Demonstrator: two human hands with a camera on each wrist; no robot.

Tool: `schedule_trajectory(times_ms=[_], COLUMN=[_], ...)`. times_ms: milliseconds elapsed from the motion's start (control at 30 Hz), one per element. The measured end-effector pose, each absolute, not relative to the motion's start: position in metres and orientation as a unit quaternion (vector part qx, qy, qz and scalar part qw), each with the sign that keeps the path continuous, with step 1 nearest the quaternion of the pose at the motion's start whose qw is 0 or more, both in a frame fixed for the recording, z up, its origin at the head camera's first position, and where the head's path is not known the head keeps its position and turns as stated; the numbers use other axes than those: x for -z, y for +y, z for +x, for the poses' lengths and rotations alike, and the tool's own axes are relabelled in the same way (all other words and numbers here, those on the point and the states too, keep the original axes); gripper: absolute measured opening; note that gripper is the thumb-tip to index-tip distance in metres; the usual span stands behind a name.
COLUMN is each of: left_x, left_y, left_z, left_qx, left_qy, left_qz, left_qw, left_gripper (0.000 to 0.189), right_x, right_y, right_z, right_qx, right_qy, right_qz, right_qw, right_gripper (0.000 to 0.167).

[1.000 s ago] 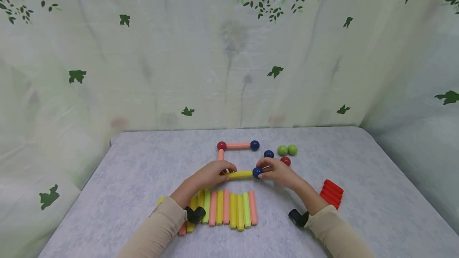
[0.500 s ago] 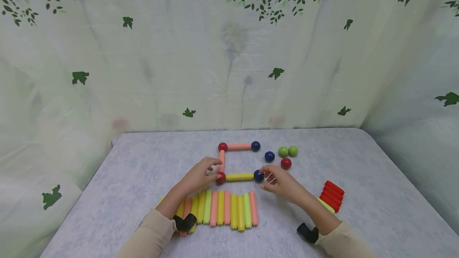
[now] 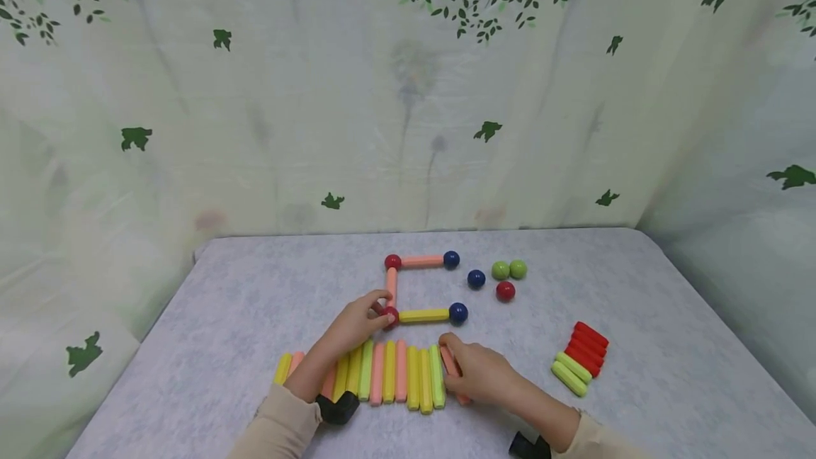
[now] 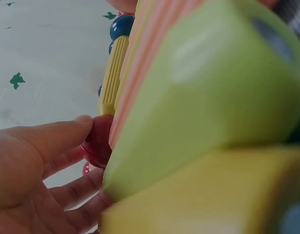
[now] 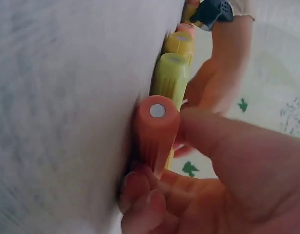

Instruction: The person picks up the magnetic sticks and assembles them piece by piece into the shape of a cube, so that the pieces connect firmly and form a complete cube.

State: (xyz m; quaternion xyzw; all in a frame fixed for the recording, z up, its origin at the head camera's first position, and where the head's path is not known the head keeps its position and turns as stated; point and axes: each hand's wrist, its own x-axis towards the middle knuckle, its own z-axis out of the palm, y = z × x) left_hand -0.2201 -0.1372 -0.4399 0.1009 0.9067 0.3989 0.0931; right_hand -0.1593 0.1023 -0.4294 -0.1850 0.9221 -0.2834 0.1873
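Note:
My left hand [image 3: 350, 324] pinches the red ball [image 4: 98, 141] at the near left corner of a C-shaped figure of magnetic sticks and balls. From this ball a yellow stick [image 3: 423, 315] runs right to a blue ball [image 3: 458, 313]. A pink stick [image 3: 392, 280] leads back to another red ball [image 3: 392, 262], and a second pink stick [image 3: 422, 261] ends at a blue ball [image 3: 451, 259]. My right hand [image 3: 482, 372] grips a pink magnetic stick [image 5: 157, 136], slightly tilted, at the right end of the stick row; its end bears a silvery disc.
A row of yellow, green and pink sticks [image 3: 389, 372] lies in front, partly under the left forearm. Behind right are a loose blue ball [image 3: 476, 279], two green balls [image 3: 500, 270] and a red ball [image 3: 506, 292]. Red sticks [image 3: 588, 347] and light green sticks [image 3: 569, 377] lie farther right.
My right hand has left the blue ball, come nearer and taken the row's rightmost pink stick. My left hand has gone from the yellow stick to the red ball joined to it.

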Motion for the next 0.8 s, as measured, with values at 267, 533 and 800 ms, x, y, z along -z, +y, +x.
schedule_trajectory(times_ms=[267,533,800], left_x=[0.442,0.449,0.449], left_y=[-0.138,-0.139,-0.136], left_z=[-0.217,-0.216,-0.215], left_qx=[-0.418,-0.426,-0.418], left_qy=[0.901,0.899,0.903], left_qz=[0.087,0.076,0.076], left_qw=[0.078,0.066,0.059], left_gripper=[0.041,0.042,0.042], right_x=[0.411,0.409,0.422], right_y=[0.119,0.122,0.120], right_z=[-0.200,-0.261,-0.287], right_qx=[0.464,0.551,0.492], right_qy=[0.867,0.828,0.862], right_qz=[-0.169,-0.102,-0.033], right_qw=[0.067,0.022,0.122], right_gripper=[0.047,0.050,0.064])
